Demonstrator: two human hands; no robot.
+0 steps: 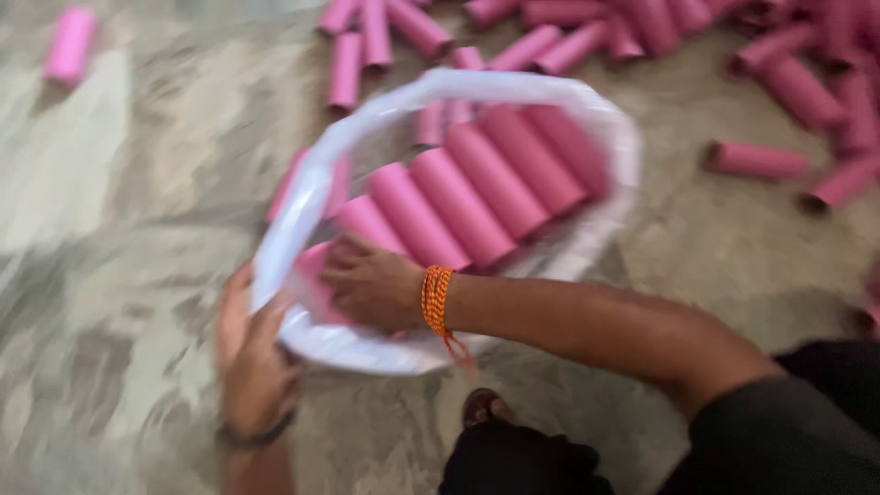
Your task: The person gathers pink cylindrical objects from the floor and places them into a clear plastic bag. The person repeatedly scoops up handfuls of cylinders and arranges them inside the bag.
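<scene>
Gripping the near rim of the white plastic bag point(587, 119) with my left hand point(252, 362), fingers curled over its edge at about seven o'clock, I hold the mouth open. My right hand point(371, 284) (orange thread band at the wrist) lies flat inside, palm down on the nearest pink tube point(316, 270), fingers spread and not closed on anything. Beyond it a row of pink tubes point(477, 188) lies side by side, slanting toward one o'clock. To do this well, I judge, I should keep the rim taut and press each tube snug against its neighbour. Farther off, loose pink tubes point(779, 87) litter the stone floor point(110, 183) from twelve to three o'clock.
</scene>
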